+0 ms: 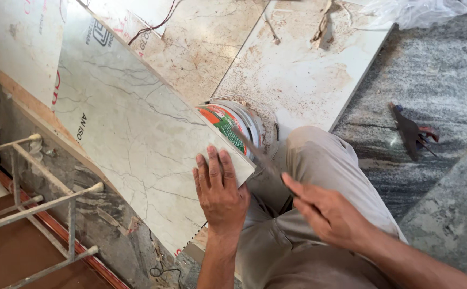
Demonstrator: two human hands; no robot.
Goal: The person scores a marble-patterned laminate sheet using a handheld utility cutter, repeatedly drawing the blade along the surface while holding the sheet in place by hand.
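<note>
We see the left hand (220, 187) spread flat on the near-right corner of the marble-patterned tile (132, 139), whose long axis runs far-left; the right hand (324, 211) pinches a thin blurred tool (255, 150) at that corner's edge.

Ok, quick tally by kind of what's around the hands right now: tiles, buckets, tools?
Marble-look tiles: 1, the tile under the left hand
Buckets: 1, the bucket behind the tile's corner
Tools: 2, a blurred thin tool in the right hand and a clamp-like tool on the grey stone slab
Total: 4
</note>
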